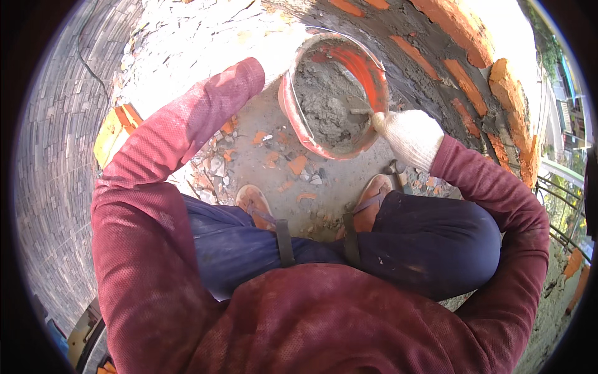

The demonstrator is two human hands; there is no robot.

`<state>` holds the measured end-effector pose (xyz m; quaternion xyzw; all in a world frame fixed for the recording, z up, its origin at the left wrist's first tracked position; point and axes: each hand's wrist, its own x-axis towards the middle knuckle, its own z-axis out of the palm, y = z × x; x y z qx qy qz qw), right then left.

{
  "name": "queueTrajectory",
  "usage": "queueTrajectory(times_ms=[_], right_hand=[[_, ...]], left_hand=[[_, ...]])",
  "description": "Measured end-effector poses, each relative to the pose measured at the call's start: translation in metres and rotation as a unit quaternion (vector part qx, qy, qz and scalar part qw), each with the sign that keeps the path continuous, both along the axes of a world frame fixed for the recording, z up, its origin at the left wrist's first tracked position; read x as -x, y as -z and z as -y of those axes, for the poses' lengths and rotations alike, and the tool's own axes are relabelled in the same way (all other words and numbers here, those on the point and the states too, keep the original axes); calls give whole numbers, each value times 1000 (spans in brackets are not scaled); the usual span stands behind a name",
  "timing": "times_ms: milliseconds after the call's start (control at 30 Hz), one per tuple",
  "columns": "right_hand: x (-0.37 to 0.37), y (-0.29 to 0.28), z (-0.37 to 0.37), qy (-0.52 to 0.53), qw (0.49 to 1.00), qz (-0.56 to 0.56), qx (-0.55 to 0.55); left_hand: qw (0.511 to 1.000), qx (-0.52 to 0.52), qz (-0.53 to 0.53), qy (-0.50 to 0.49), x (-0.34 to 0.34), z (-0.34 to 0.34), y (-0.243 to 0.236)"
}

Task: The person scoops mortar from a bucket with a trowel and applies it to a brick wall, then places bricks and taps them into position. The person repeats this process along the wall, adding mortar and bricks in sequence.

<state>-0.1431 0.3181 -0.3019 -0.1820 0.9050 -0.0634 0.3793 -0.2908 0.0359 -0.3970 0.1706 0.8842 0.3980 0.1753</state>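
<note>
An orange-red bucket point(288, 103) stands on the ground ahead of my feet, with wet grey mortar point(327, 93) inside it. At its right rim, my gloved right hand point(408, 137) is closed around a mortar-coated trowel point(360, 111). The trowel's shank points left into the bucket, and its blade is buried in mortar or hidden. Beside the bucket's upper left rim is my left hand point(274, 65) in a white glove. Strong glare washes out its fingers, so whether they grip the rim does not show.
A partly mortared brick wall point(464, 84) curves along the right. Broken brick bits point(298, 164) litter the floor around my sandalled feet. What looks like a hammer point(398, 174) lies by my right foot. An orange brick point(118, 131) sits beyond my left forearm.
</note>
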Motion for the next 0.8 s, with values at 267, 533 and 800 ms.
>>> queueTrajectory(times_ms=[267,533,800], right_hand=[[79,-39,16,-264,887,-369,-90],[18,-8,22,-274,918,-276,-72],[60,-1,14,-166,940,-270,-126]], left_hand=[[998,68,5,-20,14,-4,-9],[1000,18,1,4,7,7,-16],[978,70,-179,80,2,2,24]])
